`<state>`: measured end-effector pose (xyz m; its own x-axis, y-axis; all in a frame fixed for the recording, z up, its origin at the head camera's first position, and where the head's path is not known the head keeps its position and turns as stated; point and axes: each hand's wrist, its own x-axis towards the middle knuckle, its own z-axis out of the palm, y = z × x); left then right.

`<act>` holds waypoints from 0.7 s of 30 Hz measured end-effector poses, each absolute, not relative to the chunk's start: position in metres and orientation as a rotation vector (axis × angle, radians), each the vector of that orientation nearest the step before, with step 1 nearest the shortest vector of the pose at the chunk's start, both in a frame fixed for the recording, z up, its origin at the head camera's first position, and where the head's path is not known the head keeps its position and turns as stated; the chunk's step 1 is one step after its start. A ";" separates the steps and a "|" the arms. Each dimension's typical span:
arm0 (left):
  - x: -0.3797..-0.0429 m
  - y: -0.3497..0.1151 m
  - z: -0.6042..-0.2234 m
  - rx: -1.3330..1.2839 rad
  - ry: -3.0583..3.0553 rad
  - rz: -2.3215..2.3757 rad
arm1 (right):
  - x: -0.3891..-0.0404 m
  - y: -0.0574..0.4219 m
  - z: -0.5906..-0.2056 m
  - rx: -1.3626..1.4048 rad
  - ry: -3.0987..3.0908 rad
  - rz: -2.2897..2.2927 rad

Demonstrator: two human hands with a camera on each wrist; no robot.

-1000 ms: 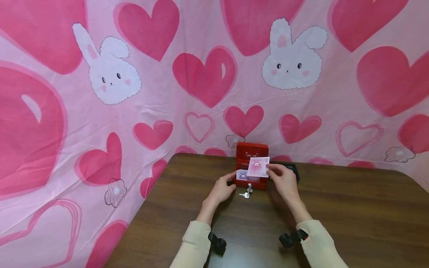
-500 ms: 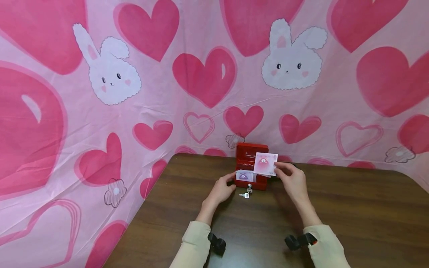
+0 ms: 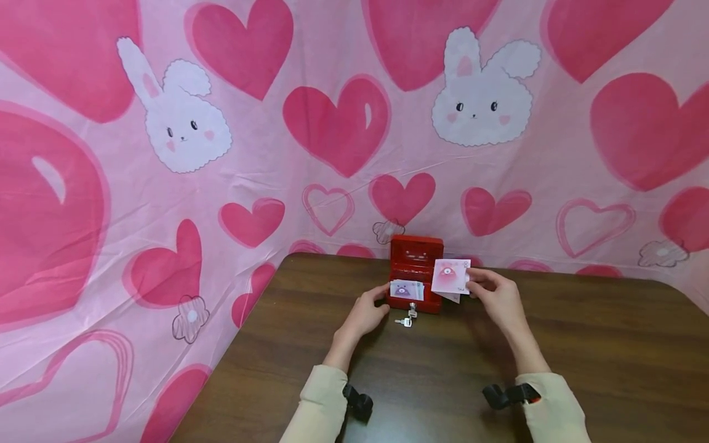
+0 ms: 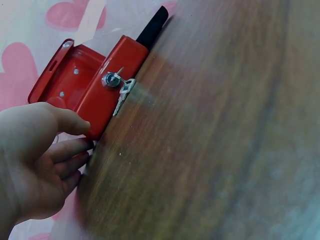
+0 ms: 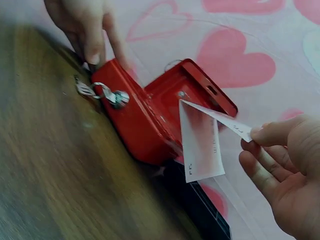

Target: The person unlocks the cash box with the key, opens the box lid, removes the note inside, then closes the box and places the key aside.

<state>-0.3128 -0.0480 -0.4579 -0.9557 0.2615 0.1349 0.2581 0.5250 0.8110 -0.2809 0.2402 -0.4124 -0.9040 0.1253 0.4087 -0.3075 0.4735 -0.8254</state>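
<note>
A small red cash box stands at the table's far edge with its lid raised. Inside it lie purple-printed paper notes. My left hand holds the box's left front corner, the thumb on its front in the left wrist view. Between right thumb and fingertips, my right hand pinches pink-printed paper notes above the box's right side. In the right wrist view, one pale note hangs down below the pinched one; whether they are joined by a fold I cannot tell. A key sits in the front lock, another dangling.
A black flat object lies against the box's right side, mostly hidden in the head view. The brown wooden table extends toward me and to the right. A pink heart-and-rabbit cloth hangs directly behind.
My right hand has moved right, carrying the pink notes from over the box to its right side. The purple notes inside now show more fully. My left hand has stayed on the box.
</note>
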 end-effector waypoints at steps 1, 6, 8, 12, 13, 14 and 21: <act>-0.313 -0.048 -0.458 0.466 2.742 1.459 | -0.281 0.243 -0.412 0.166 -2.312 1.422; -0.313 -0.048 -0.458 0.492 2.760 1.467 | -0.279 0.252 -0.410 0.212 -2.334 1.449; -0.313 -0.048 -0.458 0.502 2.763 1.466 | -0.278 0.255 -0.410 0.214 -2.356 1.447; -0.312 -0.048 -0.459 0.488 2.753 1.456 | -0.276 0.259 -0.410 0.213 -2.401 1.432; -0.312 -0.048 -0.459 0.485 2.749 1.456 | -0.276 0.259 -0.410 0.215 -2.410 1.429; -0.312 -0.048 -0.459 0.481 2.747 1.452 | -0.276 0.261 -0.410 0.215 -2.420 1.425; -0.312 -0.049 -0.458 0.471 2.725 1.470 | -0.276 0.266 -0.411 0.229 -2.458 1.421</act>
